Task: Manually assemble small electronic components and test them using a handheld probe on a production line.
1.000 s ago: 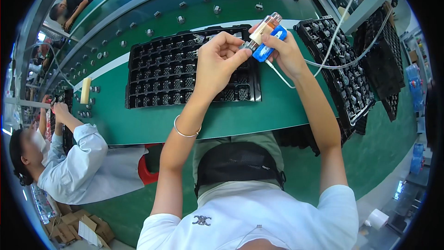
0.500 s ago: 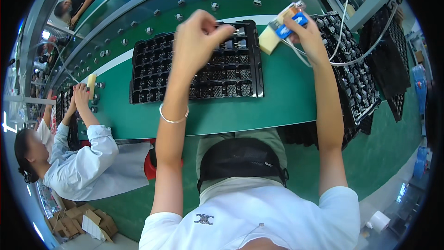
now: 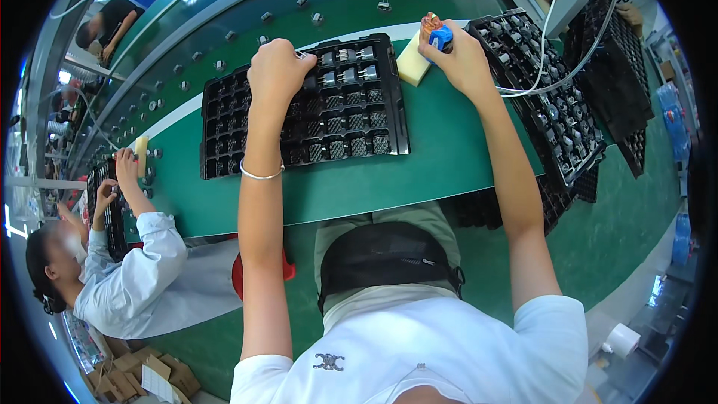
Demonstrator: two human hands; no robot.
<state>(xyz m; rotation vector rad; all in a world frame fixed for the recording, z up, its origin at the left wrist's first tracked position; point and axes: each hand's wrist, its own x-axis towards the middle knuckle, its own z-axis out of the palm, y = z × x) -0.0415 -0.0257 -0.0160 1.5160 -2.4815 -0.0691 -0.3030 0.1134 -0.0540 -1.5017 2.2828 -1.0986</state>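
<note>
While pinching a pronged part (image 3: 301, 54) at black tray (image 3: 357, 147) with left grip (image 3: 274, 69), clasps blue-and-orange device (image 3: 440, 36) in right grip (image 3: 467, 63).

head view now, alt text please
A person's left hand is over a black tray partly filled with parts on a green table; the right hand holds a blue device. A second tray of parts lies at right.
</note>
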